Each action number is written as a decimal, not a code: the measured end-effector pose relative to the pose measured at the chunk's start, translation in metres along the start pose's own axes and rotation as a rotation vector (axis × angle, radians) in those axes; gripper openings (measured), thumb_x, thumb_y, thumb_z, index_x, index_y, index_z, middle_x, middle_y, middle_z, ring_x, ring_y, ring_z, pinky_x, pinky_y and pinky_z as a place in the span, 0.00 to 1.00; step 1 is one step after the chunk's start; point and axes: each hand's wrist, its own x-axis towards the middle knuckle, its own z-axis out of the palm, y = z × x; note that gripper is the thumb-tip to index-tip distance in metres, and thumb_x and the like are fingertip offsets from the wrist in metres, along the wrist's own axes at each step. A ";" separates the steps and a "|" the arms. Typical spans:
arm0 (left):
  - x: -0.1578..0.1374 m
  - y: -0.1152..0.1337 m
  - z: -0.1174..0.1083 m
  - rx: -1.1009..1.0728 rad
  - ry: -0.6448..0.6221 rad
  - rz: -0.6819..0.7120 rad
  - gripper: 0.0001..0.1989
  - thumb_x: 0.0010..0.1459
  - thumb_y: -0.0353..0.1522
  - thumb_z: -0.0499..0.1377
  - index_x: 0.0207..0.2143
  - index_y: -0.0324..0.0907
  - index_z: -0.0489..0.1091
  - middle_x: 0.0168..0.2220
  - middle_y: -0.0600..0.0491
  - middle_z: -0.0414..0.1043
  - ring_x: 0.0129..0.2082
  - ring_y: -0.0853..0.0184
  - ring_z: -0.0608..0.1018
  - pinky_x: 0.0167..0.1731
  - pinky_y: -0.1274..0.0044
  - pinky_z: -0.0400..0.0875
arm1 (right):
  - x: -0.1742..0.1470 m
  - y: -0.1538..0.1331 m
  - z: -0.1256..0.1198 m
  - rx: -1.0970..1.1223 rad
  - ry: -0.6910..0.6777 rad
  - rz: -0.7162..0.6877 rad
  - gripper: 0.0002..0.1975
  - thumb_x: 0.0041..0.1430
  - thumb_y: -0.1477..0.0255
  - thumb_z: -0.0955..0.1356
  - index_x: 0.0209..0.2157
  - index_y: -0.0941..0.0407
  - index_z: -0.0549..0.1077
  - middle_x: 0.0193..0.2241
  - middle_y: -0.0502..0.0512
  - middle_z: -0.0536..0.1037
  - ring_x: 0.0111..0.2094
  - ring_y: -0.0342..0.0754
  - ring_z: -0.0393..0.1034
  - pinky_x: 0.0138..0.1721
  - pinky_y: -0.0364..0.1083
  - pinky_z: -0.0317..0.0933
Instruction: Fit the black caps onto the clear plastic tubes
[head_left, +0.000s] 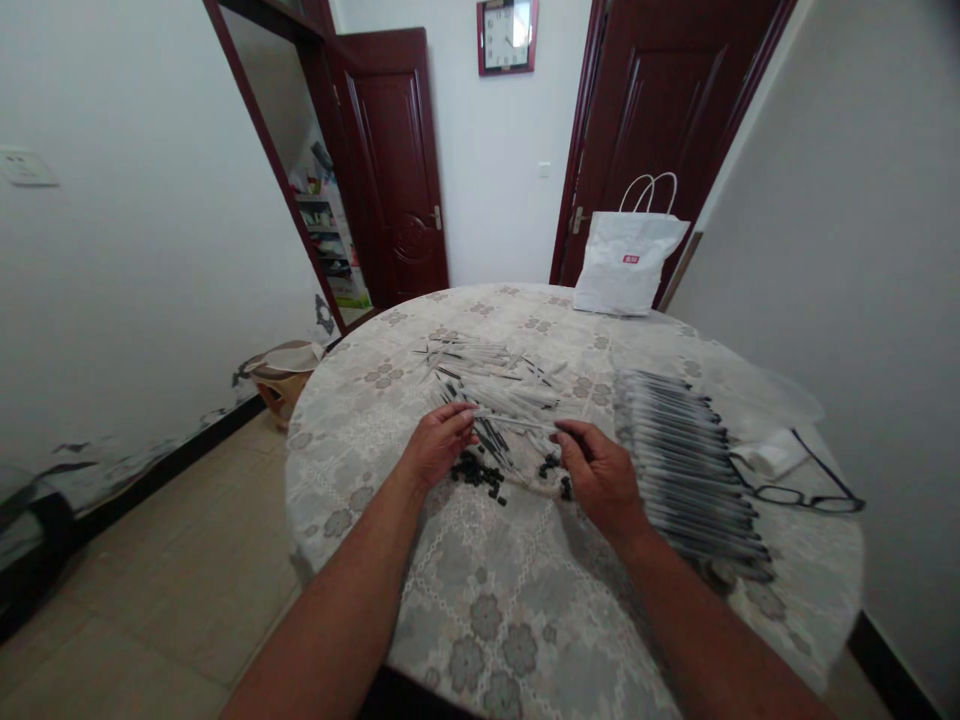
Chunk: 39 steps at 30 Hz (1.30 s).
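A slim, clear pen (515, 420) is stretched level between my hands, just over the table. My left hand (439, 440) pinches its left end between thumb and fingers. At the dark right end, my right hand (601, 468) has its fingers closed on it. Behind and below the pen lies a loose pile of clear and dark pen parts (480, 355), pointing in various directions. Small black caps (480, 475) are scattered near my left hand, with a few more beside my right fingers. To the right, a neat row of assembled-looking pens (679, 450) lies side by side.
A patterned cloth covers the round table (487, 580). Black-framed glasses (810, 498) rest at the right beside a white roll (780, 455) and clear plastic sheeting (765, 385). A white paper bag (626, 275) stands at the far edge. A stool (281, 385) is at the left.
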 end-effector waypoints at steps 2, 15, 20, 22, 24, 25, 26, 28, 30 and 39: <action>-0.001 0.001 0.001 0.007 -0.017 0.004 0.16 0.50 0.35 0.71 0.40 0.37 0.78 0.28 0.55 0.71 0.26 0.74 0.72 0.32 0.76 0.74 | -0.001 0.000 0.001 0.002 -0.009 0.001 0.15 0.66 0.62 0.66 0.48 0.54 0.78 0.39 0.57 0.84 0.36 0.50 0.79 0.39 0.47 0.72; -0.002 0.004 0.005 0.014 -0.007 -0.003 0.17 0.49 0.35 0.72 0.40 0.37 0.79 0.27 0.55 0.70 0.25 0.74 0.72 0.33 0.76 0.75 | 0.000 -0.001 -0.003 -0.020 0.022 0.020 0.15 0.66 0.62 0.66 0.47 0.54 0.78 0.37 0.57 0.84 0.34 0.50 0.78 0.40 0.48 0.71; -0.003 0.005 0.007 0.018 -0.012 -0.001 0.17 0.48 0.36 0.72 0.40 0.37 0.78 0.27 0.55 0.69 0.25 0.73 0.71 0.32 0.76 0.75 | -0.002 -0.001 0.000 -0.022 0.001 0.012 0.15 0.66 0.62 0.66 0.47 0.54 0.78 0.38 0.58 0.84 0.34 0.50 0.79 0.39 0.48 0.72; -0.003 0.005 0.007 0.024 -0.034 0.000 0.17 0.48 0.36 0.72 0.40 0.37 0.78 0.26 0.56 0.68 0.24 0.74 0.70 0.32 0.76 0.75 | -0.002 0.000 0.000 -0.015 -0.007 0.015 0.16 0.66 0.61 0.66 0.48 0.54 0.78 0.38 0.58 0.84 0.35 0.50 0.79 0.39 0.48 0.72; -0.003 0.004 0.006 0.039 -0.057 -0.003 0.17 0.49 0.36 0.72 0.40 0.37 0.78 0.24 0.57 0.66 0.23 0.74 0.69 0.31 0.76 0.75 | -0.001 0.001 0.000 -0.019 -0.013 0.006 0.16 0.66 0.61 0.66 0.48 0.54 0.78 0.38 0.58 0.84 0.36 0.51 0.79 0.40 0.48 0.72; -0.003 0.004 0.006 0.045 -0.065 -0.006 0.17 0.49 0.36 0.72 0.40 0.37 0.78 0.24 0.57 0.66 0.23 0.74 0.69 0.31 0.75 0.75 | -0.001 0.001 0.000 -0.033 -0.017 -0.009 0.15 0.67 0.62 0.65 0.47 0.54 0.78 0.39 0.58 0.84 0.37 0.51 0.79 0.41 0.49 0.72; -0.003 0.003 0.006 0.050 -0.066 -0.009 0.17 0.49 0.36 0.72 0.40 0.37 0.78 0.25 0.56 0.67 0.23 0.74 0.70 0.31 0.75 0.75 | -0.001 0.001 -0.001 -0.058 -0.021 -0.032 0.15 0.67 0.62 0.66 0.47 0.54 0.78 0.39 0.57 0.83 0.38 0.51 0.79 0.42 0.49 0.72; -0.002 0.001 0.006 0.051 -0.052 -0.013 0.17 0.50 0.37 0.71 0.40 0.37 0.78 0.27 0.54 0.70 0.25 0.73 0.71 0.32 0.74 0.76 | 0.000 0.001 0.000 -0.122 -0.031 -0.098 0.13 0.66 0.63 0.66 0.46 0.53 0.78 0.39 0.57 0.83 0.39 0.52 0.78 0.43 0.49 0.71; -0.002 0.000 0.006 0.040 -0.032 -0.016 0.18 0.51 0.37 0.71 0.41 0.37 0.78 0.29 0.53 0.71 0.25 0.73 0.72 0.33 0.74 0.76 | 0.001 0.001 0.001 -0.178 -0.057 -0.175 0.12 0.66 0.65 0.66 0.45 0.53 0.78 0.39 0.57 0.83 0.39 0.51 0.78 0.44 0.49 0.71; 0.001 -0.005 0.007 -0.006 -0.012 0.000 0.17 0.50 0.37 0.72 0.39 0.36 0.78 0.26 0.56 0.68 0.24 0.75 0.70 0.34 0.74 0.78 | -0.005 -0.005 0.006 -0.201 -0.126 -0.236 0.11 0.66 0.67 0.65 0.44 0.53 0.78 0.36 0.57 0.83 0.37 0.51 0.79 0.42 0.49 0.71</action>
